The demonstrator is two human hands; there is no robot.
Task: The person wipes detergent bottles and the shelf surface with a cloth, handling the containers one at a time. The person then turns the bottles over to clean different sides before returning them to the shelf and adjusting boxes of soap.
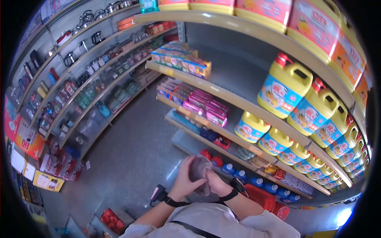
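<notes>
A crumpled grey-purple cloth (199, 169) is held up in front of my chest, between both hands. My left hand (184, 180) is wrapped around its left side, thumb across the lower front. On the other side, my right hand (217, 185) has its fingers closed on the cloth's right edge. Folds of the cloth hang below the fingers, and part of it is hidden behind them. Both wrists wear dark straps. The nearest goods are the blue bottles (228, 169) and red items on the bottom shelf, just beyond my hands.
Ahead and right, a shelf unit carries large yellow jugs (284, 88), boxed packs (181, 59) and pink packages (205, 106). A curved shelf of glassware and kettles (70, 59) lines the left. A red plastic stool (260, 196) stands at my right; a bin of red items (112, 220) is lower left.
</notes>
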